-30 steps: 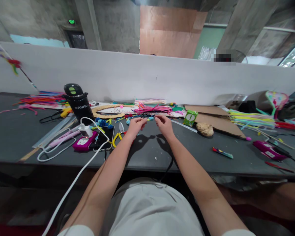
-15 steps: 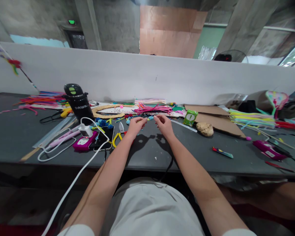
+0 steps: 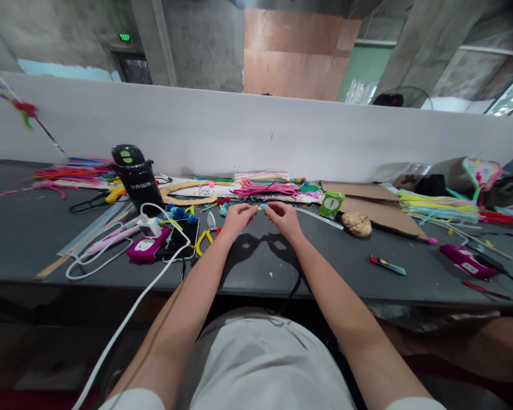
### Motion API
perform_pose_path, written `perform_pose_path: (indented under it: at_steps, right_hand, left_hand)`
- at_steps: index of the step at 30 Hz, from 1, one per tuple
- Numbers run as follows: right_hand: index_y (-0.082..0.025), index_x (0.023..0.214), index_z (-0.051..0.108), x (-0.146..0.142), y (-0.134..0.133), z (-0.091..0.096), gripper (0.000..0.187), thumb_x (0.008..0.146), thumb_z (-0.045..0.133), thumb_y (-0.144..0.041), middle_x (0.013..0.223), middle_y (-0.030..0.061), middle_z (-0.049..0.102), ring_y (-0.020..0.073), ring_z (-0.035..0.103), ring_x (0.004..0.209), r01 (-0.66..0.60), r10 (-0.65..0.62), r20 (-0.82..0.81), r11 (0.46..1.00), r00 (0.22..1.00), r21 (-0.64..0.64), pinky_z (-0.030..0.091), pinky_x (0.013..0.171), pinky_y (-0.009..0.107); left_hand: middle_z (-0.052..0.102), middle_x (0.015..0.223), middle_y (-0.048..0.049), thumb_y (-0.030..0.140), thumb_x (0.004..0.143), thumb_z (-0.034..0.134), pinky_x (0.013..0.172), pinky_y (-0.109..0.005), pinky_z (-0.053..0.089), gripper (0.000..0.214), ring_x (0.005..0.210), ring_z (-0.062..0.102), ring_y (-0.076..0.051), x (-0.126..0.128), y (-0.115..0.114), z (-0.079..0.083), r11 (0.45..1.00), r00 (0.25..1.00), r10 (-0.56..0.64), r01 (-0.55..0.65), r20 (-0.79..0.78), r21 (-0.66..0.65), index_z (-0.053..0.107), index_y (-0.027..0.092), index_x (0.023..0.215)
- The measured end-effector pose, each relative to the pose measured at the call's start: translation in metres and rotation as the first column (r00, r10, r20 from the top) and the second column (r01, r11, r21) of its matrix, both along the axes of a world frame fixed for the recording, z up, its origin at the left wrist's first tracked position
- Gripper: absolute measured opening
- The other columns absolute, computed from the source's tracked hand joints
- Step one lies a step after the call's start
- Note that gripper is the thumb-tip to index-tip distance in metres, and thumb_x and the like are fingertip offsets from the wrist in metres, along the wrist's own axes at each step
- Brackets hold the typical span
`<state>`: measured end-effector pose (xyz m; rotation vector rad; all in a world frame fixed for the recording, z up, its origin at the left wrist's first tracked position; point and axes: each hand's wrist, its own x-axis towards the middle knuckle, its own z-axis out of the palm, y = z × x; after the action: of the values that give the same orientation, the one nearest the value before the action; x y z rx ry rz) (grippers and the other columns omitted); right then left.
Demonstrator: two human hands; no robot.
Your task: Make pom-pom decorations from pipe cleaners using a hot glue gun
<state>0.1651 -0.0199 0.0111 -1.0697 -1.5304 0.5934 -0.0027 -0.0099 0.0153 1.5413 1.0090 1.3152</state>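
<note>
My left hand [image 3: 236, 218] and my right hand [image 3: 284, 218] are raised a little above the dark table [image 3: 260, 262], close together, fingers pinched. Between their fingertips is a small blue and yellow fuzzy piece [image 3: 261, 207], which both hands pinch. Just behind it lies a bundle of pink pipe cleaners [image 3: 265, 188]. Yellow-handled pliers [image 3: 206, 234] lie on the table left of my left hand.
A black bottle [image 3: 135, 178], a white charger with cable [image 3: 149, 226], a phone [image 3: 182, 239] and a magenta glue gun [image 3: 145, 248] crowd the left. A green carton [image 3: 330, 204], cardboard [image 3: 378, 208], a second glue gun [image 3: 465, 259] and more pipe cleaners [image 3: 436, 206] lie right. A white partition [image 3: 256, 134] backs the table.
My right hand has moved slightly left, closer to my left hand; the gap between the fingertips has narrowed. Everything on the table stays in place.
</note>
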Motion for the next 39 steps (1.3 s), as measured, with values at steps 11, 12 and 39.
perform_pose_path:
  at_steps: [11,12,39]
  right_hand:
    - [-0.017,0.086,0.071,-0.0016,-0.0027,0.0025,0.031,0.074,0.066,-0.045,0.072,0.0062,0.07,0.0201,0.065,0.065,-0.009,0.009,-0.008,1.0,1.0,0.006,0.053,0.062,0.032]
    - [-0.017,0.085,0.071,-0.0017,-0.0024,0.0023,0.031,0.073,0.066,-0.045,0.071,0.0061,0.07,0.0198,0.065,0.065,-0.01,0.01,-0.012,1.0,1.0,0.001,0.053,0.061,0.031]
    - [-0.014,0.088,0.068,-0.0003,0.0009,0.0023,0.033,0.074,0.065,-0.044,0.072,0.0054,0.069,0.0147,0.062,0.061,-0.116,0.1,-0.157,0.989,0.982,-0.092,0.051,0.056,0.026]
  left_hand:
    - [0.05,0.05,0.002,0.05,0.071,0.069,0.048,-0.023,0.032,0.036,0.048,0.042,-0.009,0.0005,-0.0004,0.0,1.0,1.0,0.009,-0.01,-0.021,-0.007,0.065,0.014,0.065]
    - [0.05,0.051,0.0019,0.05,0.071,0.069,0.048,-0.023,0.033,0.036,0.048,0.043,-0.009,0.0004,-0.0006,0.0002,1.0,1.0,0.009,-0.009,-0.021,-0.006,0.065,0.014,0.065]
    - [0.05,0.05,0.002,0.047,0.072,0.068,0.047,-0.023,0.032,0.034,0.048,0.042,-0.009,0.0003,-0.0036,0.0042,1.0,1.0,0.0,0.001,0.009,-0.018,0.064,0.014,0.064]
